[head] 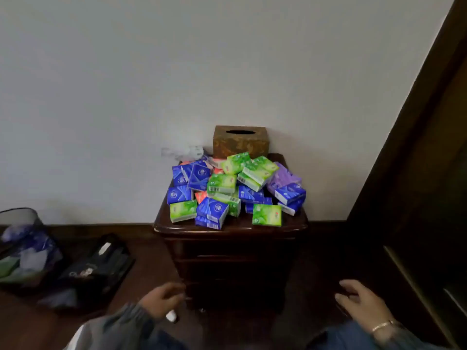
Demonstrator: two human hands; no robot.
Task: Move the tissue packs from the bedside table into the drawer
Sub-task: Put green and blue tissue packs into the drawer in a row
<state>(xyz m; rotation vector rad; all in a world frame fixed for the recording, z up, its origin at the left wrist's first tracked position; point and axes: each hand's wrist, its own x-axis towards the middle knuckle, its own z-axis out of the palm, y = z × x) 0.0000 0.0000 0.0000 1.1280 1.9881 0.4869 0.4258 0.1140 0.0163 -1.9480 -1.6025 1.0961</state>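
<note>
A person's left hand (161, 303) hangs low in front of a dark wooden bedside table (231, 227), fingers curled loosely, with something small and white at its underside; whether the hand grips it cannot be told through the blur. The right hand (358, 303) hovers at the same height off the table's right side, fingers spread and holding nothing, a bracelet (382, 325) on the wrist. Both hands are well apart from the packs and from each other, and neither touches the furniture.

Between and above them, the table's front shows drawers (227, 251), all apparently shut; the wood is so dark that handles are hard to make out. On the top lies the whole heap of tissue packs (235, 190), blue, green, purple and a few pink ones, piled loosely and spilling toward the front edge. A green pack (266, 215) sits near the front right corner, a blue one (212, 213) near the front middle. Behind the pile, against the wall, stands a brown tissue box (240, 142).

To the left on the floor are a mesh bin (21, 218) with wrappers in it and a dark bag (101, 263).

By the look of it the task has barely begun: no pack appears moved and no drawer is open. Opening a drawer is the likely first job, then clearing the pile by handfuls.
</note>
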